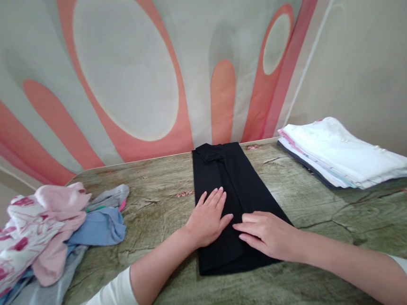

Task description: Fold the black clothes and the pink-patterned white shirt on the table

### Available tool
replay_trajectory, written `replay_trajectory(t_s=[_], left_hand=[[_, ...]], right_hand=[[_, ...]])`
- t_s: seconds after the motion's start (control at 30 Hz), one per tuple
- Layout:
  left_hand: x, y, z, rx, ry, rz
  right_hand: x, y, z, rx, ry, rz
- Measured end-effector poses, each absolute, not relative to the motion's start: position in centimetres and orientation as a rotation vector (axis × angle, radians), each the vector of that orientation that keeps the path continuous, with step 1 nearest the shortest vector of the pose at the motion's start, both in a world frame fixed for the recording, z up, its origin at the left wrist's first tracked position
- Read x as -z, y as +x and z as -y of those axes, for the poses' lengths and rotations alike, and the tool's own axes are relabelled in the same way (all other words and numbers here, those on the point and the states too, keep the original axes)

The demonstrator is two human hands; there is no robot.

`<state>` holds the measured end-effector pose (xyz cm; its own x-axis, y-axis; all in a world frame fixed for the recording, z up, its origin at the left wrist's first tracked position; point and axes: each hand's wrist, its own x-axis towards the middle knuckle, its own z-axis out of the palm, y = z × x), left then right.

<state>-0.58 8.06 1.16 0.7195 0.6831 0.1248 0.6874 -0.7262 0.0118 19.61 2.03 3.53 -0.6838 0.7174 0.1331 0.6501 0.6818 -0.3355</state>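
Note:
A black garment [230, 254] lies folded into a long panel on the table, running from the back edge toward me. Its exact kind does not show; a small flap is folded over at its far end. Flat on its left half rests my left hand [209, 218], palm down with the fingers stretched out. My right hand [266, 235] touches the right half of the cloth, thumb and forefinger extended and apart, the other fingers partly curled. I see no cloth gripped in either hand.
Rumpled clothes [53, 227] in pink, white, blue and grey lie heaped at the left. A stack of folded clothes [346, 154], white on top, sits at the back right. Behind the wood-patterned table [165, 288] stands a patterned wall panel [195, 53].

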Motion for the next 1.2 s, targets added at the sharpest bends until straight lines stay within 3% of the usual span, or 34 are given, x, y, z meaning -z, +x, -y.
replay_trajectory(t_s=[0.27, 0.47, 0.77, 1.2], left_hand=[[-2.0, -0.6, -7.6, 0.166, -2.932, 1.142], [-2.8, -0.2, -5.8, 0.109, -3.057, 0.997], [-3.5, 0.4, -5.2, 0.162, -3.229, 0.871], [-3.9, 0.9, -5.3, 0.311, -3.291, 0.832]], right_hand=[[-6.8, 21.4, -2.8, -0.870, -0.924, 2.577], [-6.6, 23.8, -5.9, -0.709, -1.248, 2.234], [-6.0, 23.6, -4.5, -1.018, -1.099, 2.578], [-7.6, 22.4, -2.3, -0.769, -1.068, 2.720]])
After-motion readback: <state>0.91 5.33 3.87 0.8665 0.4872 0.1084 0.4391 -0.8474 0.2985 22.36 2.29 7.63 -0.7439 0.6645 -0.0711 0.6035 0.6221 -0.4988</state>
